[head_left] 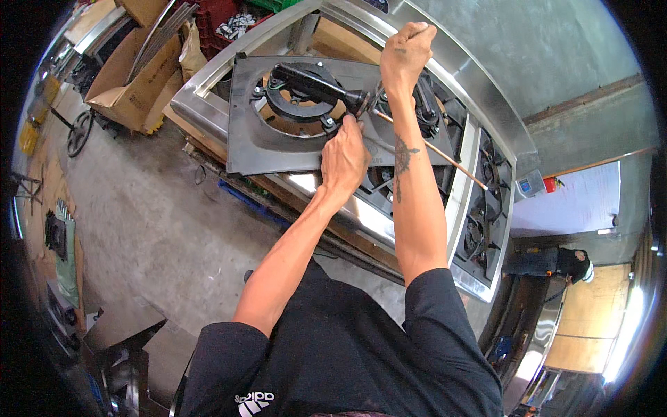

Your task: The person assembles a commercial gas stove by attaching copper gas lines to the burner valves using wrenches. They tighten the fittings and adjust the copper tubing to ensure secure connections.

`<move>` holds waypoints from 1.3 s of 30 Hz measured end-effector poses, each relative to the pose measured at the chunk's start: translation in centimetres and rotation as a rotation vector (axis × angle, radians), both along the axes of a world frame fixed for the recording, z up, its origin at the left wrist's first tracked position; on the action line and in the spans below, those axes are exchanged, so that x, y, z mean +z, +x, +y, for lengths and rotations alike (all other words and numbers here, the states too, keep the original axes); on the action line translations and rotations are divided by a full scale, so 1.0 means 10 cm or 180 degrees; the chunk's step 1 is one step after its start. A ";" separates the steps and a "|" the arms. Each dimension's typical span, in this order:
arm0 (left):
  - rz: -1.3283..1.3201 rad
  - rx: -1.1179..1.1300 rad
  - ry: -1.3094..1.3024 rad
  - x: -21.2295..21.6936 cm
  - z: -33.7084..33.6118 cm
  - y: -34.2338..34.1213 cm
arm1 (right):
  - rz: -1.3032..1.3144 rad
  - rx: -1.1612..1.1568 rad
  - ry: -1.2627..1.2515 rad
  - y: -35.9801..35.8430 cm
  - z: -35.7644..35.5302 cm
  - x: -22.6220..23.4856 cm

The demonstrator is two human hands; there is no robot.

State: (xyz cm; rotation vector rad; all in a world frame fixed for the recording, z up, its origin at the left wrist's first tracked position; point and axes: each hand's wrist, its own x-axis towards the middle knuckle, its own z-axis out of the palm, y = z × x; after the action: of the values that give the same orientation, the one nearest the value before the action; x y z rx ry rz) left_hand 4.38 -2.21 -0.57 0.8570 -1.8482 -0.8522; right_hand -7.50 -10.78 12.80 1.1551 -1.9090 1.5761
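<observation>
bright daylight | glare on steel frame [479, 90] | fisheye bending | dark vignette corners

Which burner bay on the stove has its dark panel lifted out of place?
The far-left one: its dark panel with the round opening sits tilted on the steel frame, under the left hand. The bays to the right sit seated, flush in the frame.

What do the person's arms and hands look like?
Both arms are bare below short black sleeves. The hands wear no gloves. The right forearm has a dark tattoo, and smaller dark marks sit on the back of the right hand. The left hand shows no markings.
</observation>
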 end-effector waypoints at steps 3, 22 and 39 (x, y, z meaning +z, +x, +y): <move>-0.0110 0.0095 0.0040 0.00 0.02 -0.02 | 0.0152 0.0052 -0.0057 -0.01 0.01 0.00; -0.0216 0.0209 -0.0003 0.02 0.00 -0.03 | -0.0088 0.0184 0.0196 -0.21 -0.10 -0.07; -0.0737 0.0169 0.1345 0.46 -0.18 -0.08 | -0.0290 0.0085 0.0234 -0.17 -0.12 -0.06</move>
State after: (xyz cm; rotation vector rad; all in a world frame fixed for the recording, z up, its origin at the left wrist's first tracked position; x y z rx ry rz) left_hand 3.54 -4.00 4.02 1.3080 -1.8589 -1.1737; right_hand -9.15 -11.94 12.20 1.1617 -2.0333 1.6105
